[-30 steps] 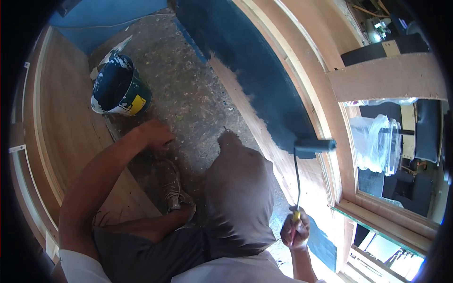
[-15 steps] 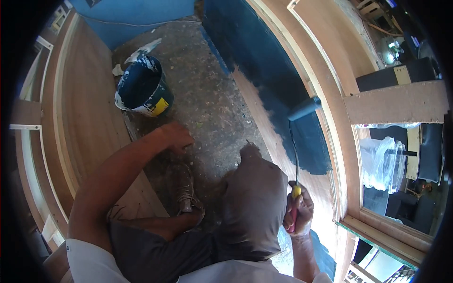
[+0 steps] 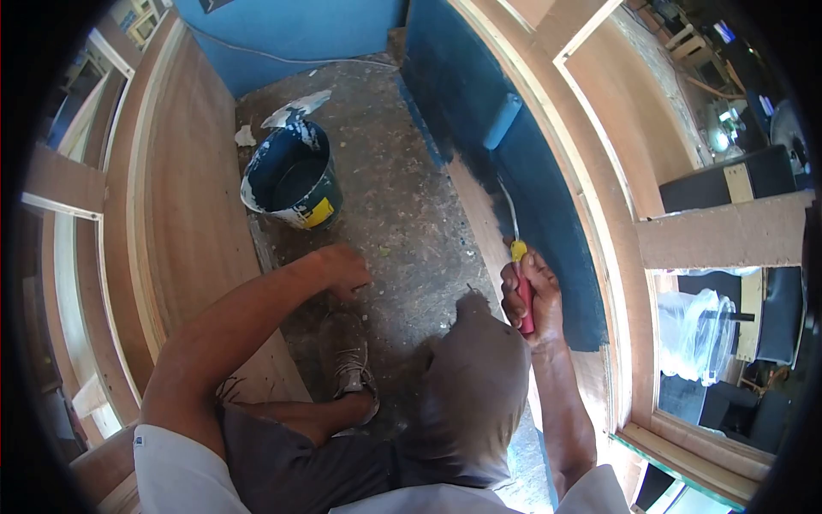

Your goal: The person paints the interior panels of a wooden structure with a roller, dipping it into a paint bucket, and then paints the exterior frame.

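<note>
My right hand (image 3: pixel 533 297) was closed around the red handle of the paint roller (image 3: pixel 503 122), its sleeve against the blue-painted panel at one o'clock. My left hand (image 3: pixel 344 269) curled, empty, below the bucket (image 3: pixel 291 176) at ten o'clock.

The single view looks forward and steeply down from the person's head, close above the bent knee in dark grey cloth (image 3: pixel 479 368), toward the blue painted wall (image 3: pixel 300 34).

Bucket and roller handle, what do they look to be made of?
The bucket looks like plastic, its dark wall smooth and evenly curved, with pale smears near the rim. The roller handle seems hard plastic too, given its even red and yellow color.
</note>
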The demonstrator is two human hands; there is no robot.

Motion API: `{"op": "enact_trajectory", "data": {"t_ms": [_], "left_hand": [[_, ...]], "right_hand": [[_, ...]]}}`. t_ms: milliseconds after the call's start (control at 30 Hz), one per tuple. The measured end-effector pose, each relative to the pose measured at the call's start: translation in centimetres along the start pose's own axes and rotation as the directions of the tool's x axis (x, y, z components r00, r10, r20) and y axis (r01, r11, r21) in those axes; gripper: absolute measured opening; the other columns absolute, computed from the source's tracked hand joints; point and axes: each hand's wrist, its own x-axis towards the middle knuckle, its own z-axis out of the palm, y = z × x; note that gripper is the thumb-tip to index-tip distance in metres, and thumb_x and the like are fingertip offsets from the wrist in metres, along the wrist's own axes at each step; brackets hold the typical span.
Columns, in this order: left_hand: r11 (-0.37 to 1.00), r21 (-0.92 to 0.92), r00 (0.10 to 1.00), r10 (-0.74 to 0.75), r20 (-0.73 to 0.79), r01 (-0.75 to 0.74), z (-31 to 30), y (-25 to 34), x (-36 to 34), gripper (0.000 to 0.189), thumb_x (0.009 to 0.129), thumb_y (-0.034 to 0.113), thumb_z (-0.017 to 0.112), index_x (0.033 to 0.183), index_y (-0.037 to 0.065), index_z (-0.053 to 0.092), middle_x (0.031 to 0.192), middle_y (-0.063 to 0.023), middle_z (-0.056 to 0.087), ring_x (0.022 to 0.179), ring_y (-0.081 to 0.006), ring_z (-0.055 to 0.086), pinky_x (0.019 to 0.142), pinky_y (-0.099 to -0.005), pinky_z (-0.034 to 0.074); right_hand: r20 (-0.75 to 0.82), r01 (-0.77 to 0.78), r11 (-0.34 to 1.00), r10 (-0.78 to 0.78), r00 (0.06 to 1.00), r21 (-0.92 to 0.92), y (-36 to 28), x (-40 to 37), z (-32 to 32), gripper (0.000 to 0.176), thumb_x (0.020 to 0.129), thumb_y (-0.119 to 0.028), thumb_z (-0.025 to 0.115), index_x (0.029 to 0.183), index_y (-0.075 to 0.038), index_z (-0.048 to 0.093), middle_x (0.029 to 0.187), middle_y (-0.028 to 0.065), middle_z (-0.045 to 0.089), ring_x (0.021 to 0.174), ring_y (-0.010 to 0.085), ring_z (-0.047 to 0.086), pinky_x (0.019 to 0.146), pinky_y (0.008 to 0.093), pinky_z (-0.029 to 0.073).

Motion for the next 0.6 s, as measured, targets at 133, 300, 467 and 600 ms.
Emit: {"op": "enact_trajectory", "data": {"t_ms": [133, 300, 467, 600], "left_hand": [[0.999, -0.009, 0.999, -0.031, -0.005, 0.031, -0.2, 0.1, 0.0, 0.026, 0.08, 0.028, 0.066, 0.099, 0.012, 0.072, 0.097, -0.014, 0.074, 0.093, -0.0343, 0.071, 0.08, -0.0474, 0.057], [0.997, -0.05, 0.998, -0.058, -0.017, 0.057, -0.5, 0.2, -0.2, 0.026, 0.079, 0.028, 0.066, 0.098, 0.012, 0.073, 0.101, -0.0138, 0.074, 0.096, -0.0335, 0.071, 0.081, -0.0472, 0.057], [0.999, -0.02, 0.999, -0.029, 0.025, 0.03, 0.1, -0.4, 0.5, 0.028, 0.081, 0.033, 0.068, 0.1, 0.012, 0.069, 0.097, -0.0134, 0.073, 0.096, -0.0349, 0.07, 0.083, -0.0484, 0.055], [1.0, 0.003, 1.0, -0.016, 0.004, 0.016, 0.0, -0.6, 0.8, 0.028, 0.081, 0.032, 0.069, 0.1, 0.013, 0.069, 0.097, -0.0136, 0.073, 0.095, -0.0348, 0.07, 0.082, -0.0484, 0.055]], "right_hand": [[0.044, -0.015, 0.999, 0.013, 0.999, 0.03, -0.6, 4.0, 2.0, 0.039, 0.106, -0.026, 0.052, 0.136, -0.001, 0.051, 0.079, 0.0043, 0.053, 0.043, 0.0051, 0.041, 0.035, 0.02, 0.035], [0.022, -0.015, 0.999, 0.014, 1.0, 0.028, 0.0, 3.7, 1.7, 0.041, 0.106, -0.026, 0.052, 0.138, -0.001, 0.048, 0.078, 0.0045, 0.052, 0.042, 0.0055, 0.04, 0.034, 0.0198, 0.033], [0.068, 0.016, 0.996, -0.023, 0.997, 0.091, 1.0, -0.3, -0.6, 0.042, 0.107, -0.026, 0.05, 0.14, -0.001, 0.046, 0.077, 0.0042, 0.051, 0.038, 0.0053, 0.038, 0.032, 0.0185, 0.032], [0.083, -0.024, 0.984, 0.009, 0.997, 0.178, -0.1, 2.3, 1.4, 0.043, 0.107, -0.028, 0.05, 0.14, -0.001, 0.046, 0.079, 0.0043, 0.052, 0.039, 0.0044, 0.038, 0.032, 0.0181, 0.032]]}}
